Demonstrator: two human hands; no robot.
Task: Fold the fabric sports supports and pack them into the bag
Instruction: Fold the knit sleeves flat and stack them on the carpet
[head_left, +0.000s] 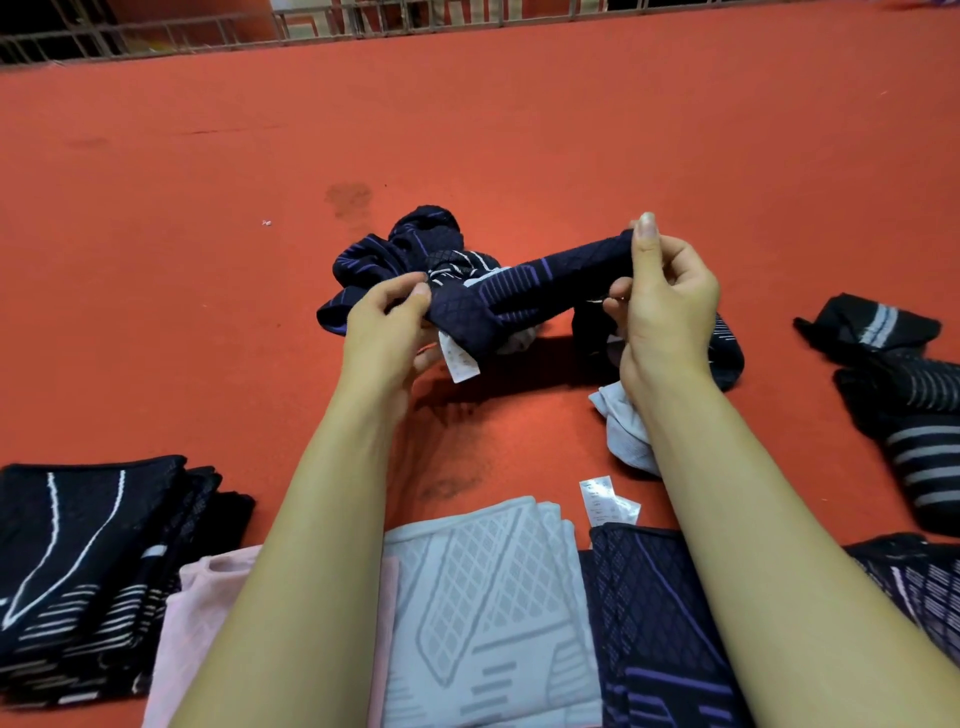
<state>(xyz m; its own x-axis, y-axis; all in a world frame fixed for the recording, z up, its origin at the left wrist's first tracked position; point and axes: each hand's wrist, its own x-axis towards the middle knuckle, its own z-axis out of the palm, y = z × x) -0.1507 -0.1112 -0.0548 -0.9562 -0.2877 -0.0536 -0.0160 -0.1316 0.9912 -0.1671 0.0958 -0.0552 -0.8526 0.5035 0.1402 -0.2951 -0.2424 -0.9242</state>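
Partly hidden: the right forearm covers part of the navy folded stack (654, 623) at lower right and part of a white piece (626, 436) lying on the red floor (208, 260). Left forearm crosses the pink fabric (192, 623) and the edge of the white folded stack (483, 613) at bottom centre. Bottom frame edge cuts off all the stacks. No bag can be made out.

Both arms reach forward from the bottom of the frame, hands raised above the floor at centre. Between them is stretched a navy support (535, 286) with purple stripes and a diamond weave, slanting up toward the right.

Left hand (384, 332): thumb and fingers curled, pinching the lower left end of the support; a white label (460, 361) hangs just below it.
Right hand (665, 306): thumb upright, fingers curled round the upper right end.

Behind the held support, a crumpled heap of navy supports (410, 249) lies on the floor. Black folded stack (88, 571) with white lines at lower left. Black striped pieces (904, 395) at the right edge, partly cut off. Loose label (605, 501) near the navy stack.
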